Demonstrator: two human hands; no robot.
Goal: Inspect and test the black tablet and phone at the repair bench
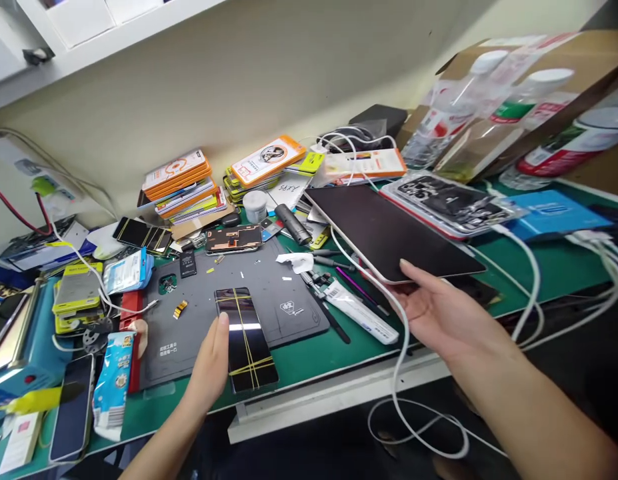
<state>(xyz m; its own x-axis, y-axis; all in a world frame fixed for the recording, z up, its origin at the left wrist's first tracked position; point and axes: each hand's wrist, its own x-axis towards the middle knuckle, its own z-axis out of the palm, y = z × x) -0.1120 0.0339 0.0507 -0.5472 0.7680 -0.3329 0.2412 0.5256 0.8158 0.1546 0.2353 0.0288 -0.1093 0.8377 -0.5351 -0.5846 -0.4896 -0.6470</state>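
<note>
A black smartphone (pixel 241 343) bound with crossed yellow rubber bands is in my left hand (pixel 212 360), thumb along its left edge, over the front of the grey work mat (pixel 199 347). My right hand (pixel 439 310) grips the front edge of a dark, flat tablet (pixel 383 223), thumb on top and fingers under it. That tablet is tilted, its front edge raised above the bench. A white cable (pixel 401 380) runs past its left side and hangs over the bench edge. On the mat lie an opened phone part (pixel 233 239), a black battery (pixel 187 264) and a small flex cable (pixel 180 309).
Stacked orange-edged boxes (pixel 176 173) stand along the wall. Tools and a white tube (pixel 361 310) lie between mat and tablet. Plastic bottles (pixel 439 120) and a bagged device (pixel 449 200) are at right. A blue machine (pixel 29 360), snack packet (pixel 113 383) and another phone (pixel 73 407) are left.
</note>
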